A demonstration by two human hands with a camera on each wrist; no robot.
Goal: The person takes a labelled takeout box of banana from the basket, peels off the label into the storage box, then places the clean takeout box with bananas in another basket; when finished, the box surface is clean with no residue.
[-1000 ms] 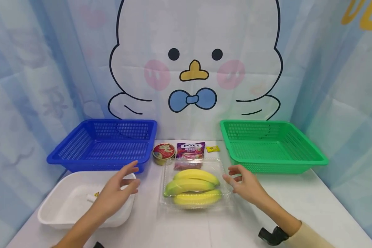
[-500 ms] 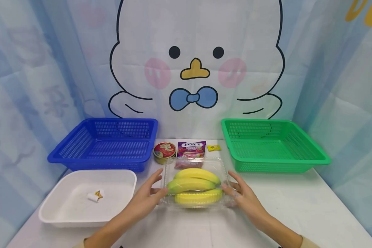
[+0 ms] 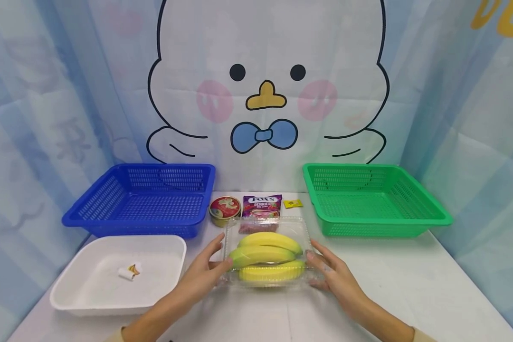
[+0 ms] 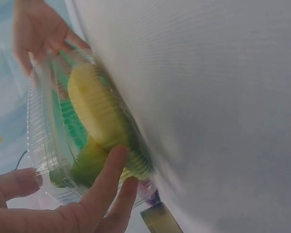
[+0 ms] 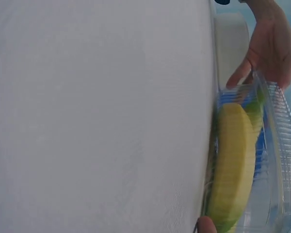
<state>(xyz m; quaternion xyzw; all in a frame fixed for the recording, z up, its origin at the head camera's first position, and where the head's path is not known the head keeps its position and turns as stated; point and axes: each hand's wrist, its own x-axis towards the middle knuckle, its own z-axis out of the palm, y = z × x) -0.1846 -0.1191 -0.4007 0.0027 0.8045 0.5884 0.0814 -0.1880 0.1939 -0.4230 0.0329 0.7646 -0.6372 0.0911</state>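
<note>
A clear plastic clamshell box [image 3: 290, 230] sits on the white table in the middle of the head view, with yellow-green bananas [image 3: 262, 255] inside. My left hand [image 3: 202, 270] holds its left side, thumb at the upper edge and fingers lower along the wall, as the left wrist view shows with the box [image 4: 53, 131] between thumb and fingers. On the opposite side my right hand [image 3: 337, 278] grips the box, thumb over the near corner. In the right wrist view only a fingertip [image 5: 206, 224] of that hand shows clearly, at the box's lower edge.
Behind the box stand a round tin [image 3: 224, 209], a purple candy bag [image 3: 262, 204] and a small yellow packet [image 3: 293, 203]. A blue basket [image 3: 205, 190] is back left, a green basket [image 3: 384, 222] back right. A white tray [image 3: 90, 304] holding a banana-picture label [image 3: 134, 269] lies left.
Both hands have come in from the sides and down onto the box; the left moved right from above the white tray. Over the last half second they barely move, and the box stays in place.
</note>
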